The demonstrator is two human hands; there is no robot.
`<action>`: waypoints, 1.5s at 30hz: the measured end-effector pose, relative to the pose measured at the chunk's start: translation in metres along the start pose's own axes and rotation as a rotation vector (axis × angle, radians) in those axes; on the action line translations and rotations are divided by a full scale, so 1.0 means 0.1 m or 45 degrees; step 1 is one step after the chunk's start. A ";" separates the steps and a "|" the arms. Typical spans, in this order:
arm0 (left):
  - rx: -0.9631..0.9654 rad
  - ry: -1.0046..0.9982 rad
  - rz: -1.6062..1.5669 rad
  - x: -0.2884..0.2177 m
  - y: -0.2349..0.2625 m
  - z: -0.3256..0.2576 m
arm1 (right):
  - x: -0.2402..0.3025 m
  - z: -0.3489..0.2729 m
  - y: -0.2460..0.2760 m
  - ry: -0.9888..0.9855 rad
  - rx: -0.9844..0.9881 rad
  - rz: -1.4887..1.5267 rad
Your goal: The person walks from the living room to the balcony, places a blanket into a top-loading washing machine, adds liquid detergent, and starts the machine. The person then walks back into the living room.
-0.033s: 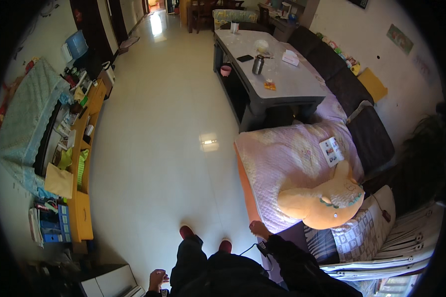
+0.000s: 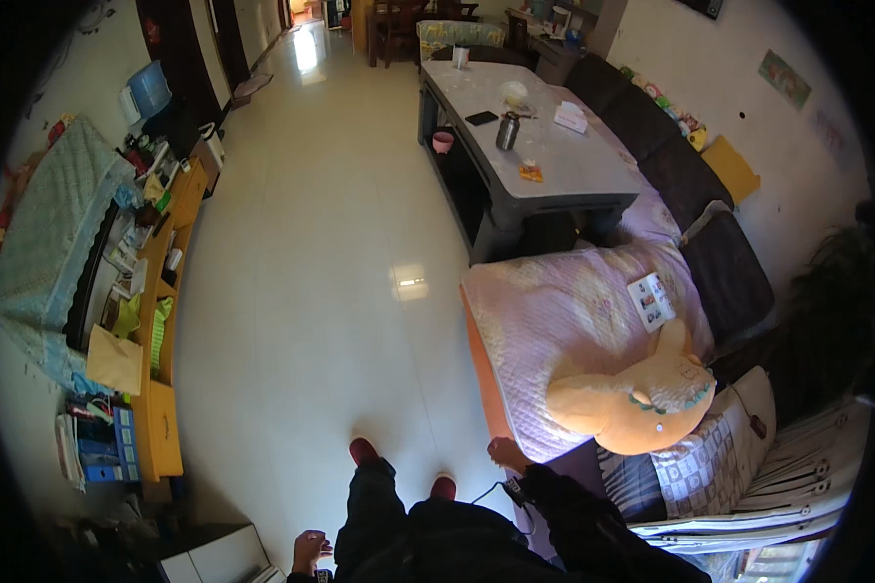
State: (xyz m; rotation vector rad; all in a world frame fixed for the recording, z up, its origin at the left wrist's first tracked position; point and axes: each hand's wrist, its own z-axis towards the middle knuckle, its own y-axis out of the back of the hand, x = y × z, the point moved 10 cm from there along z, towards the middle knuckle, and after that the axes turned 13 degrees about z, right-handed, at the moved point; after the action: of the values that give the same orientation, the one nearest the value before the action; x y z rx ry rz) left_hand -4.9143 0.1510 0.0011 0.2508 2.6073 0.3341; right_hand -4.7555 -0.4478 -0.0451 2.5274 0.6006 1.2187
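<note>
My left hand (image 2: pixel 310 551) hangs low beside my left leg, fingers curled in, with no object showing in it. My right hand (image 2: pixel 507 453) is closed in a loose fist beside the corner of the couch seat, and I see nothing in it. It is nearest the quilted lilac cover (image 2: pixel 544 321) with its orange side. A dark band with a thin cable (image 2: pixel 517 491) sits at my right wrist. On the cover lie a large orange plush toy (image 2: pixel 642 428) and an open booklet (image 2: pixel 650 301). My feet wear red slippers (image 2: pixel 363 451).
A grey table (image 2: pixel 554 173) ahead to the right carries a metal flask (image 2: pixel 507 131), a phone (image 2: pixel 481 118) and a tissue box (image 2: pixel 571 117). Along the left wall runs a cluttered yellow cabinet (image 2: pixel 161 428). Glossy pale tiles (image 2: pixel 301 291) stretch between them. A white cabinet (image 2: pixel 226 559) stands near my left hand.
</note>
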 end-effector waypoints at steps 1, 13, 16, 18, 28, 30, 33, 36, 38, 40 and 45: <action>0.038 0.027 -0.022 -0.08 0.04 0.14 | 0.10 0.08 -0.06 0.010 0.036 -0.007; 0.066 0.088 0.020 -1.64 1.61 1.96 | 1.29 0.69 -0.54 -0.060 0.276 0.139; -0.006 -0.005 0.044 -2.38 1.88 2.34 | 1.71 1.00 -0.53 -0.098 0.111 0.099; 0.012 -0.093 0.008 -2.85 1.88 2.52 | 2.03 1.27 -0.49 -0.013 -0.007 -0.038; 0.204 0.098 0.128 -3.45 1.55 3.37 | 2.50 2.78 -0.24 -0.263 0.195 0.009; 0.471 -0.088 0.544 -3.75 1.53 3.43 | 2.52 3.24 -0.24 -0.326 0.378 -0.288; 0.265 0.012 0.138 -4.04 1.56 3.33 | 3.14 4.09 0.02 0.055 0.330 -0.547; 0.391 0.171 0.135 -4.58 1.44 3.37 | 3.69 4.59 0.61 0.148 0.025 -0.065; 0.215 0.072 0.214 -5.12 1.50 3.59 | 4.00 4.88 0.88 0.142 -0.073 -0.010; 0.016 -0.045 0.285 -5.72 1.56 3.95 | 4.26 5.06 1.10 0.213 -0.145 -0.025; 0.059 -0.186 0.404 -7.16 1.41 4.77 | 4.30 5.32 1.40 0.057 -0.271 0.070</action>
State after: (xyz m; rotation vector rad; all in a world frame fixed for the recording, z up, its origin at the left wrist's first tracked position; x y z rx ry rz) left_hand -4.0450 0.2059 -0.0393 0.6826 2.4306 0.3494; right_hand -4.0594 -0.3992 -0.0202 2.3596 0.3903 1.2871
